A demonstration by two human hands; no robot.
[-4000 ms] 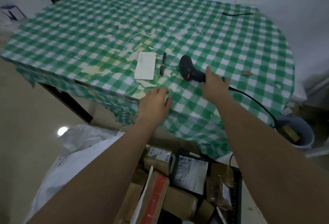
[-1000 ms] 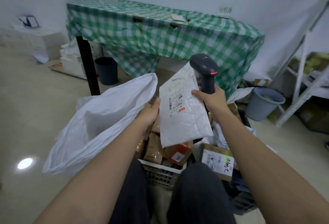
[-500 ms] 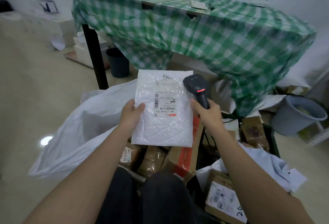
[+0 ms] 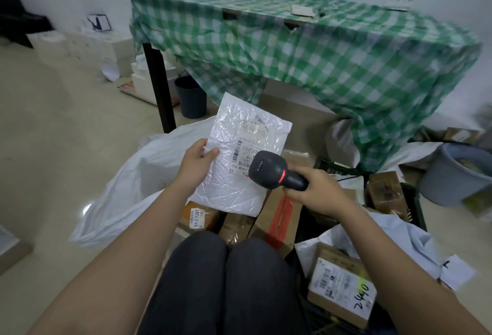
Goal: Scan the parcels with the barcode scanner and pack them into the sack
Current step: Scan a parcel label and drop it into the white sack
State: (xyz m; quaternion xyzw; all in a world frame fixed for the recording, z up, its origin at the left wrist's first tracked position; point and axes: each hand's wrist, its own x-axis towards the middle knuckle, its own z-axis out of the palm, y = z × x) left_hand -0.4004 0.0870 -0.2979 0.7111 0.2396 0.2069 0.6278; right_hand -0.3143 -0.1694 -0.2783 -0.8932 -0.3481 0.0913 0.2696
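My left hand (image 4: 196, 164) pinches the left edge of a white padded parcel (image 4: 239, 164), holding it up with its barcode label facing me. My right hand (image 4: 318, 193) grips the handle of the black barcode scanner (image 4: 271, 169); a red light glows on the scanner's neck and its head points at the label, covering the label's lower right part. The open white sack (image 4: 138, 182) lies on the floor to the left, partly behind the parcel. Several cardboard parcels (image 4: 277, 217) fill a crate below my hands.
A table with a green checked cloth (image 4: 306, 49) stands just ahead. A grey bucket (image 4: 458, 172) sits at the right, a dark bin (image 4: 191, 97) under the table. A box marked 2440 (image 4: 343, 292) lies by my right knee. My knees (image 4: 226, 281) fill the lower middle.
The scanner has swung from beside the parcel's right edge onto its label. The parcel has tilted slightly. Four seconds ago the scanner lay on the table under my right hand.
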